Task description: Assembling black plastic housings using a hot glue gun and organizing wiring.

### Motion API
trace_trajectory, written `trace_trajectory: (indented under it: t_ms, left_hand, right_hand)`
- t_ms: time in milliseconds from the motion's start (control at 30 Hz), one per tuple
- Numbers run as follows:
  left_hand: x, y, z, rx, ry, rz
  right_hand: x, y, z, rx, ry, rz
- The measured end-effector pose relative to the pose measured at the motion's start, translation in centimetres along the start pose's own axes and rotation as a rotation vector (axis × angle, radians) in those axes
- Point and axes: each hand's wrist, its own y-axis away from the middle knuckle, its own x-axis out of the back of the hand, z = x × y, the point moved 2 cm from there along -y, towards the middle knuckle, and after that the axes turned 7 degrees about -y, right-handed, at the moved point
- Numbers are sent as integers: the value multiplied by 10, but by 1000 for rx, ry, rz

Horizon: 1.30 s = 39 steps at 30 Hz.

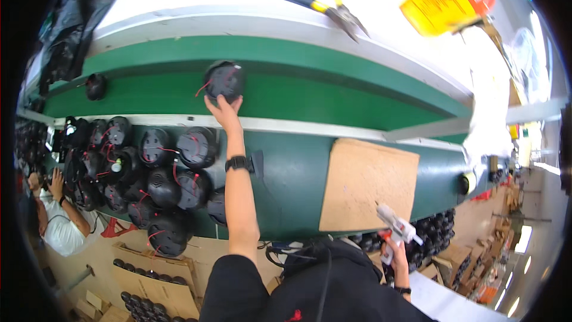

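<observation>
At full reach, my left hand grips the near edge of a black, rounded housing on the green channel behind the bench. A short red wire sticks out of the housing's left side. At lower right, my right hand is wrapped around the handle of a white and red glue gun. The gun's nozzle points up and left, over the near right corner of a brown cardboard sheet. Left of my left forearm, several similar black housings with red wires crowd the bench.
Pliers with black and yellow handles lie on the white upper shelf, near a yellow and red container. Another black housing sits farther left in the channel. A co-worker's hand is at the far left. A tape roll stands at the bench's right end.
</observation>
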Motion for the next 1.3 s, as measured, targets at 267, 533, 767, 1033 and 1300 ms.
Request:
trace_trajectory:
  t_ms: [267, 533, 767, 1033, 1300]
  left_hand:
    - [78, 247, -44, 292, -660, -820]
    - [136, 365, -31, 395, -740, -467]
    - [169, 399, -17, 281, -1175, -637]
    - [150, 377, 3, -92, -1167, -668]
    - [114, 297, 6, -241, -926, -1097]
  right_hand:
    - [38, -12, -23, 51, 209, -89]
    - [79, -33, -9, 147, 322, -228]
    - [50, -57, -21, 281, 361, -505]
    - [-18, -52, -20, 260, 685, -719]
    - [-89, -62, -20, 350, 848, -929]
